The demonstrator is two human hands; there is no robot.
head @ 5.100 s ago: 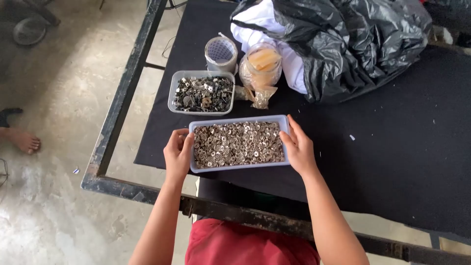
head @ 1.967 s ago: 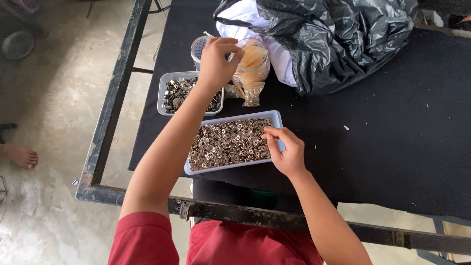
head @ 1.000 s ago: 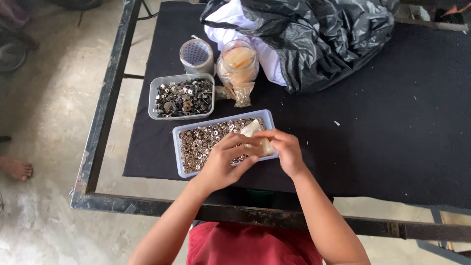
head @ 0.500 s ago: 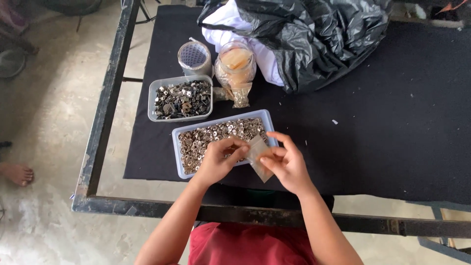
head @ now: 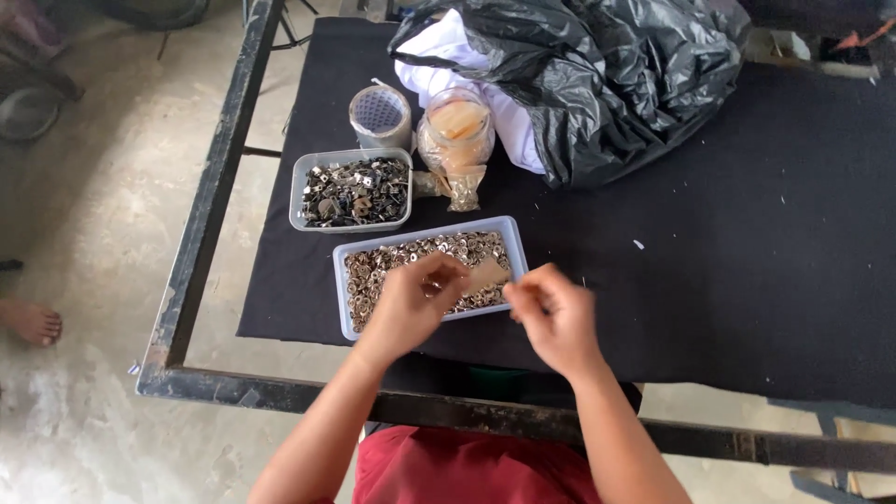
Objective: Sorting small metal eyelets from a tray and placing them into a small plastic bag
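Over the tray (head: 347,308) of washers, the left hand (head: 415,303) pinches a small bag (head: 485,274); the right hand (head: 555,317), just beside, seems pinched empty.

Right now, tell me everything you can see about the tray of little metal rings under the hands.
The tray is a shallow rectangular tub of clear, pale plastic, open-topped and nearly full of small silvery-brown rings. It lies flat on the black cloth near the table's front edge, slightly askew. The left hand hovers over its middle, holding a small clear bag; the right hand is just beside its right end.
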